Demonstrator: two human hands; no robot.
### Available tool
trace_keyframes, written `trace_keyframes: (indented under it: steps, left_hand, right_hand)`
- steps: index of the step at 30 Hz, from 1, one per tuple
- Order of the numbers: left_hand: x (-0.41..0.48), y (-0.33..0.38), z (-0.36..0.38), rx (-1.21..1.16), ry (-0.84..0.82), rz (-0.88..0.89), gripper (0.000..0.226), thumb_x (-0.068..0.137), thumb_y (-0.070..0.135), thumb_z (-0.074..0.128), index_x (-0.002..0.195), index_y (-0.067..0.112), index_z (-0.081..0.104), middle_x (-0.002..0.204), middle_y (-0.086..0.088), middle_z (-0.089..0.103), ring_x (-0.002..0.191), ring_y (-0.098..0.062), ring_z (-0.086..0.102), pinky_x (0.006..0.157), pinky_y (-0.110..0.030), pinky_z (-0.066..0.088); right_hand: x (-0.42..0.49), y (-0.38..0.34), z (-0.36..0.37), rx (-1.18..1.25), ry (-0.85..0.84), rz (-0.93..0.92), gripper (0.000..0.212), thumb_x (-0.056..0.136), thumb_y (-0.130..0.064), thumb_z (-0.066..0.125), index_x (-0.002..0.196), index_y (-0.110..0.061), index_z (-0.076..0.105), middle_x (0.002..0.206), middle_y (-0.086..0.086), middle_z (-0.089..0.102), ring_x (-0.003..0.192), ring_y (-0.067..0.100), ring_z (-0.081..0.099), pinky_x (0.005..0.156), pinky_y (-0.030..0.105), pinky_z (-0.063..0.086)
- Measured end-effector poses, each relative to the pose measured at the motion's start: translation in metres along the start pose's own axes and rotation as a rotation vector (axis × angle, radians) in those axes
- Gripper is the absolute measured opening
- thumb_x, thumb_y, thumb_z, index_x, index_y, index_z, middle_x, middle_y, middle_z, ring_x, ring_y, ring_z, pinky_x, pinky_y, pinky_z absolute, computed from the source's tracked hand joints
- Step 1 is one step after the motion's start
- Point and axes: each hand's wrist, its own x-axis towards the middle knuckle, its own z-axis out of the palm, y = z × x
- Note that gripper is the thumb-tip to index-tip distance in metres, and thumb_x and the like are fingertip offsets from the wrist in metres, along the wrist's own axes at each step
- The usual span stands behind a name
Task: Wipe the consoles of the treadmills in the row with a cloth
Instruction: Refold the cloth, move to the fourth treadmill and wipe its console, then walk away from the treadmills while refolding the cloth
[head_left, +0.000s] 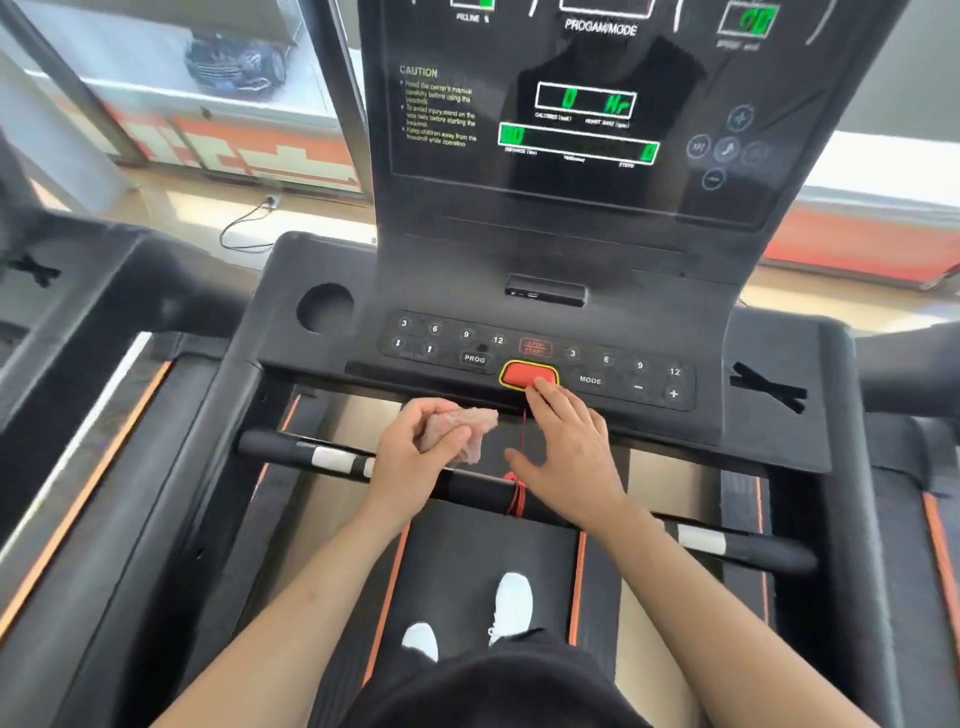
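Note:
A black treadmill console (519, 270) stands in front of me, with a lit green display panel (576, 119) above a row of buttons. My left hand (415, 447) is closed around a crumpled pinkish cloth (467, 426), just below the console's front edge. My right hand (566, 447) is flat with fingers apart. Its fingertips touch the red safety key (522, 374) at the middle of the button strip. A red cord (517, 488) hangs from the key and is wound round the black handlebar (478, 486).
A round cup holder (324, 307) sits at the console's left. Neighbouring treadmills (78, 322) flank both sides. My white shoes (511, 603) stand on the belt below. A power cable (244, 223) lies on the floor by the window.

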Motion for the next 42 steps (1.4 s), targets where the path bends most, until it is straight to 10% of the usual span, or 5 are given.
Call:
trace_keyframes:
  steps: [4, 11, 29, 37, 42]
  left_hand:
    - [-0.018, 0.013, 0.009, -0.136, 0.022, -0.034, 0.022, 0.094, 0.008, 0.071, 0.112, 0.016, 0.061, 0.094, -0.005, 0.073, 0.081, -0.014, 0.069, 0.065, -0.027, 0.059]
    - [-0.062, 0.020, 0.006, -0.244, 0.029, -0.039, 0.029, 0.087, 0.039, 0.069, 0.101, 0.014, 0.064, 0.093, -0.013, 0.076, 0.081, -0.022, 0.069, 0.073, -0.036, 0.059]
    - [-0.256, -0.079, -0.164, -0.181, 0.493, -0.041, 0.016, 0.093, 0.025, 0.074, 0.095, 0.009, 0.075, 0.088, -0.012, 0.077, 0.081, -0.036, 0.073, 0.075, -0.049, 0.062]
    - [-0.383, -0.148, -0.229, -0.129, 0.881, -0.151, 0.005, 0.092, 0.007, 0.073, 0.090, 0.002, 0.073, 0.077, 0.004, 0.071, 0.068, 0.006, 0.061, 0.067, -0.011, 0.046]
    - [-0.464, -0.177, -0.244, -0.132, 1.130, -0.282, 0.011, 0.091, 0.004, 0.074, 0.084, 0.013, 0.070, 0.069, 0.024, 0.069, 0.066, 0.007, 0.060, 0.063, -0.009, 0.044]
  right_hand:
    - [-0.027, -0.013, -0.004, 0.546, 0.007, 0.062, 0.063, 0.086, -0.026, 0.080, 0.143, -0.020, 0.056, 0.134, -0.004, 0.063, 0.121, 0.014, 0.058, 0.105, 0.031, 0.045]
    - [-0.060, -0.053, -0.001, 1.291, -0.111, 0.287, 0.035, 0.095, -0.005, 0.069, 0.129, -0.012, 0.064, 0.114, 0.021, 0.067, 0.090, 0.017, 0.069, 0.075, 0.030, 0.060]
    - [-0.128, -0.216, 0.085, 0.960, -0.451, 0.039, 0.024, 0.087, -0.009, 0.078, 0.077, -0.006, 0.057, 0.067, 0.006, 0.058, 0.066, 0.021, 0.058, 0.065, 0.040, 0.053]
    - [-0.181, -0.302, 0.148, 0.704, -0.696, -0.244, 0.023, 0.084, -0.020, 0.078, 0.069, -0.032, 0.068, 0.063, -0.009, 0.062, 0.061, 0.012, 0.056, 0.063, 0.033, 0.047]
    - [-0.213, -0.353, 0.193, 0.628, -0.940, -0.430, 0.035, 0.078, -0.043, 0.072, 0.081, -0.009, 0.063, 0.067, 0.009, 0.062, 0.065, 0.018, 0.055, 0.066, 0.051, 0.052]
